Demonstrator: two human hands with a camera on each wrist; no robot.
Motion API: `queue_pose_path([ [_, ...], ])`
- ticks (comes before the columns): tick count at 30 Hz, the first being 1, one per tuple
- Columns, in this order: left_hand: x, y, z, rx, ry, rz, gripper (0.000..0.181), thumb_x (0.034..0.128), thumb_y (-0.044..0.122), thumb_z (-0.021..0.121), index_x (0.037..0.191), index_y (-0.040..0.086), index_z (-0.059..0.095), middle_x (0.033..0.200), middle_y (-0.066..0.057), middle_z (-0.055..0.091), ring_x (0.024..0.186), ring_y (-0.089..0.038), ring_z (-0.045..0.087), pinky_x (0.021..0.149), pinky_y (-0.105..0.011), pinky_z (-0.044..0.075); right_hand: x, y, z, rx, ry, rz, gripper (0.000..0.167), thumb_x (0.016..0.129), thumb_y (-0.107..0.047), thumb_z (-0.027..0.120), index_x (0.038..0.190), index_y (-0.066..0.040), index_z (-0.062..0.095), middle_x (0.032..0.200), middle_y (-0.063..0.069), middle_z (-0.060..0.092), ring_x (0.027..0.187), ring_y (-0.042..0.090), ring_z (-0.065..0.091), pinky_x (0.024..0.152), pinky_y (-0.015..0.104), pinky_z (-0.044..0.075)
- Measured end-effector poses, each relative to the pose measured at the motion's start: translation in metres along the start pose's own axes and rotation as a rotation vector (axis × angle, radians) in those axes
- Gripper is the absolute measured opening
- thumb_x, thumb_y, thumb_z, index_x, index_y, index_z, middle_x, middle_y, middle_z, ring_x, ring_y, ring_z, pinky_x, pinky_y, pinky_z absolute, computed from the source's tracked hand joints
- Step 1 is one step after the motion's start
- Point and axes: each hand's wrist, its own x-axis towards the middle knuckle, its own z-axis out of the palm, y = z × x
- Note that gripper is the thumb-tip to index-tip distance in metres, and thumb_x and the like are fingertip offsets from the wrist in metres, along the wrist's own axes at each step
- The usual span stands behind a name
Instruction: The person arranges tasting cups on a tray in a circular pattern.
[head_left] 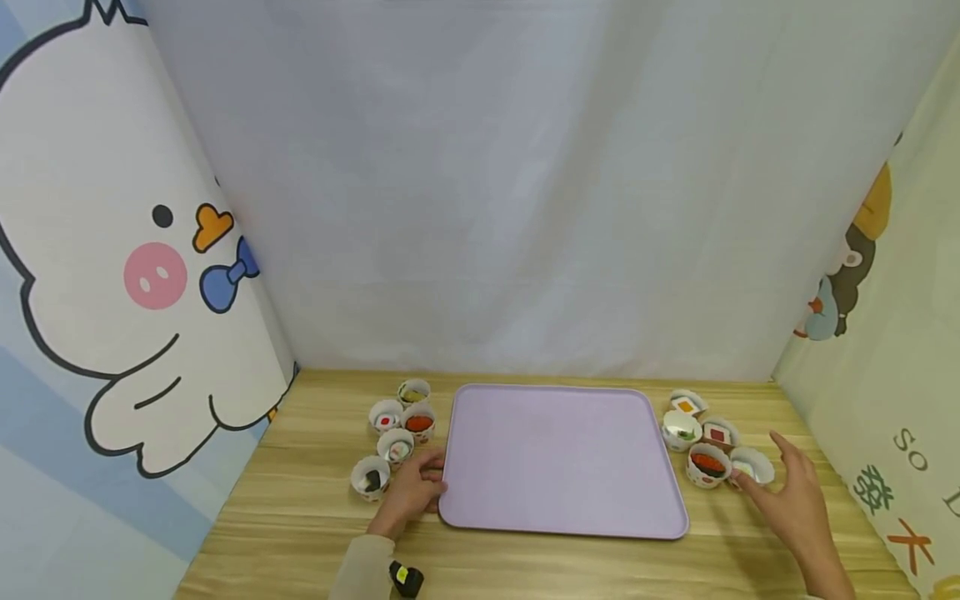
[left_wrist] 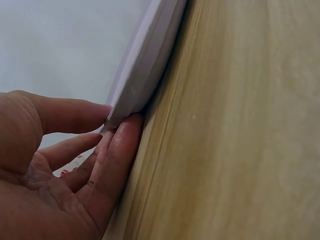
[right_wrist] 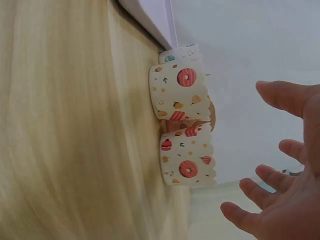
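A pale purple tray (head_left: 562, 458) lies on the wooden table. My left hand (head_left: 411, 493) pinches its left rim; in the left wrist view the thumb (left_wrist: 75, 115) lies against the rim and the other fingers reach under it. Out to the right, my right hand (head_left: 797, 502) hovers beside a white paper cup (head_left: 754, 467), thumb and fingers spread and holding nothing. Next to that cup stands another with orange-red topped sushi (head_left: 708, 463). The right wrist view shows two printed paper cups (right_wrist: 187, 155) apart from the fingers.
More paper cups with small food pieces stand right of the tray, among them one with a dark red square (head_left: 717, 432). Several others cluster at left, including a cup with a black-wrapped piece (head_left: 371, 479). A small black object (head_left: 407, 578) is by the left sleeve.
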Motion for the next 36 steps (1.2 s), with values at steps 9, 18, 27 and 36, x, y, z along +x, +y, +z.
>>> queue_pose_path([
  [9,0.001,0.0,-0.001,0.027,0.0,-0.014,0.057,0.0823,-0.007,0.062,0.138,-0.002,0.051,0.123,-0.021,0.058,0.095,-0.019,0.059,0.057,-0.033,0.056,0.005,0.012,0.005,0.165,-0.111,0.176,0.1,0.088,-0.031,0.073,0.156,0.0,0.007,0.156,0.036,0.016,0.135,0.059,0.027,0.1,0.07,0.034],
  [18,0.001,0.001,-0.002,0.011,-0.012,-0.016,0.058,0.0822,-0.007,0.061,0.139,-0.001,0.051,0.123,-0.02,0.057,0.093,-0.02,0.059,0.058,-0.033,0.057,0.015,0.029,0.012,0.304,-0.181,0.302,0.103,0.089,-0.025,0.073,0.157,-0.002,0.0,0.16,0.032,0.008,0.14,0.052,0.025,0.082,0.011,0.042],
  [27,0.0,0.0,-0.002,0.008,-0.008,-0.018,0.059,0.0814,-0.006,0.062,0.139,0.0,0.052,0.123,-0.02,0.058,0.092,-0.018,0.059,0.058,-0.033,0.057,0.015,0.037,0.017,0.312,-0.206,0.328,0.1,0.09,-0.029,0.072,0.157,-0.003,0.002,0.16,0.03,0.014,0.127,0.025,0.043,0.074,-0.001,0.036],
  [36,0.0,0.0,-0.002,0.019,0.004,-0.021,0.059,0.0819,-0.005,0.064,0.139,0.001,0.052,0.124,-0.019,0.058,0.094,-0.019,0.059,0.058,-0.033,0.056,0.016,0.041,0.02,0.291,-0.166,0.343,0.092,0.088,-0.029,0.074,0.154,0.001,0.017,0.152,0.03,0.03,0.091,-0.019,0.033,0.07,0.003,0.038],
])
